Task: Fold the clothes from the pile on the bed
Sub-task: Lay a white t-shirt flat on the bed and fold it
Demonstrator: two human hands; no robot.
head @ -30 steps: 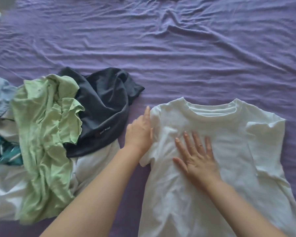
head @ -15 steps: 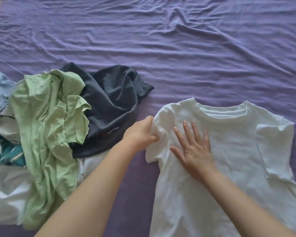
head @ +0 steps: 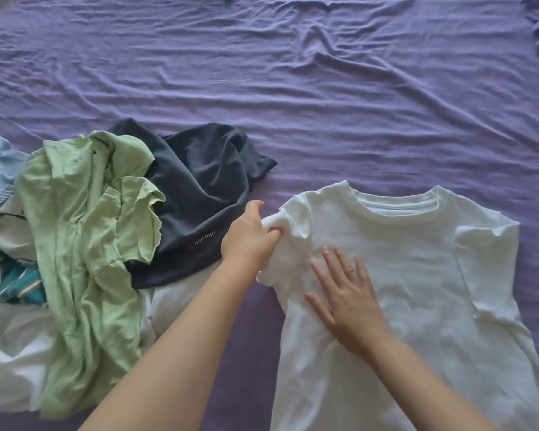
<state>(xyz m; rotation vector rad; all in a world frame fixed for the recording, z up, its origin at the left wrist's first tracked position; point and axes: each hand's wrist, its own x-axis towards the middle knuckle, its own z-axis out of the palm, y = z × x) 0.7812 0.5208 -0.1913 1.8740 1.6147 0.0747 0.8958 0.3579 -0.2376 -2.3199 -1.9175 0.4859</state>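
Two bare hands work a white cotton T-shirt (head: 417, 275) lying flat on the wrinkled purple bedsheet (head: 324, 104).
The right hand (head: 347, 301) lies spread, palm down, on the shirt's chest; the left hand (head: 251, 236) pinches its bunched sleeve. Left of them sits the pile: a crumpled light-green garment (head: 84, 244) over a dark grey shirt (head: 199, 194).

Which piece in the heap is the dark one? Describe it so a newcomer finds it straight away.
Start at the clothes pile on the left of the purple bed sheet. At the pile's far right edge, beside the left hand, lies the dark grey garment. It is the only dark piece there, with small pale lettering near its hem, next to the light green garment.
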